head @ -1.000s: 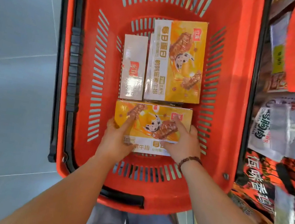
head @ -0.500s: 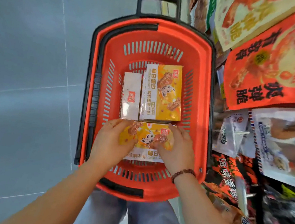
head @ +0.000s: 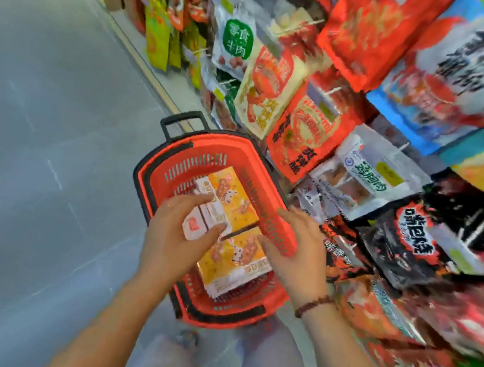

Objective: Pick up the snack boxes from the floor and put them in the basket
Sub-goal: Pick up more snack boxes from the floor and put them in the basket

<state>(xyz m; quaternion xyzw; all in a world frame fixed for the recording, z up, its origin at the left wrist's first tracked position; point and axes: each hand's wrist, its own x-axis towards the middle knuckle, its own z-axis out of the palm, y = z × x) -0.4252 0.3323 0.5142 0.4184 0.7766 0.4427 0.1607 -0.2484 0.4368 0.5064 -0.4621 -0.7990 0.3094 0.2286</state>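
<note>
Orange snack boxes (head: 231, 262) lie in the basket (head: 235, 313) beneath both spread, empty hands: left hand (head: 175, 236), right hand (head: 299, 253).

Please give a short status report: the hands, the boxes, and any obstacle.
Left hand and right hand open, empty, above the basket. Snack boxes lie inside. Nothing in the way.

At two o'clock from the basket (head: 255, 166), a white pouch (head: 369, 173) reads "鸡胸肉". At twelve o'clock, a green-badged bag (head: 234, 42) reads "零食牛肉". The snack boxes' (head: 233, 260) print is too blurred.
</note>
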